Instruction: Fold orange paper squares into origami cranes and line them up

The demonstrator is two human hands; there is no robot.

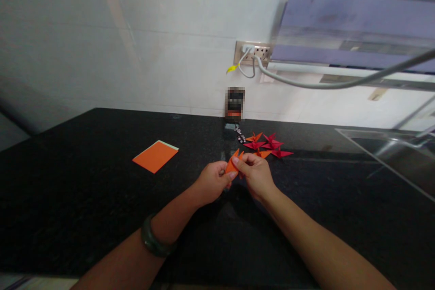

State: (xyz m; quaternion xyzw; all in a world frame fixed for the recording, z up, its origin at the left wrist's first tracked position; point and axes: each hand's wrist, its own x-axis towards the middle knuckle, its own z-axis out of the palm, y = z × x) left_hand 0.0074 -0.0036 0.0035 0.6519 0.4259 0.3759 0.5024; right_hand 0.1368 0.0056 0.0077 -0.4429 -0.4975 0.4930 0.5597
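Between my two hands is a folded piece of orange origami paper (231, 166) with narrow points standing up. My left hand (214, 182) pinches its lower left side, thumb in front. My right hand (256, 173) grips its right side, with the thumb pressed on the front and the other fingers curled behind. Just beyond my right hand lie several finished paper cranes, among them a red crane (280, 152) and an orange crane (254, 137). One more orange crane (264, 154) is partly hidden by my right hand.
A stack of square paper (154, 157), orange on top, lies to the left on the black countertop (84, 199). A blurred-out box (235, 103) leans at the wall with a beaded strap (240, 137) before it. A sink (390, 154) is at right; a cable (316, 85) hangs from the outlet.
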